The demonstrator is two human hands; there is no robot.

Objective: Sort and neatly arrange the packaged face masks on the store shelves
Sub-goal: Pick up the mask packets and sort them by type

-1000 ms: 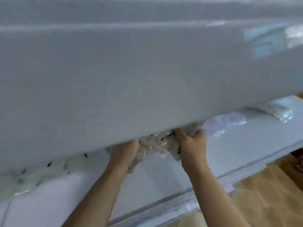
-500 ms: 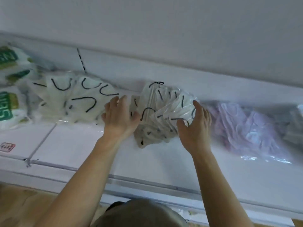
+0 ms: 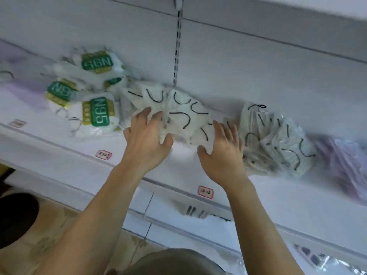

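Note:
On the white shelf (image 3: 83, 165) lies a clear pack of white masks with black ear loops (image 3: 184, 112). My left hand (image 3: 147, 137) rests on its left edge with fingers spread and fairly straight. My right hand (image 3: 220, 153) presses its right edge, fingers straight, thumb near the pack's lower corner. A second pack of the same white masks (image 3: 278, 139) lies just right of my right hand. Several green-labelled N95 packs (image 3: 97, 114) are heaped to the left.
Pale purple mask packs lie at the far right (image 3: 345, 163) and the far left (image 3: 19, 86) of the shelf. Red-framed price tags (image 3: 205, 192) sit on the shelf's front edge. A lower shelf (image 3: 174, 231) holds more packs below. A slotted upright (image 3: 176, 46) runs up the back panel.
Both hands have left the right-hand white mask pack and now sit on the white pack to its left. The view has swung left, so the N95 packs show fully.

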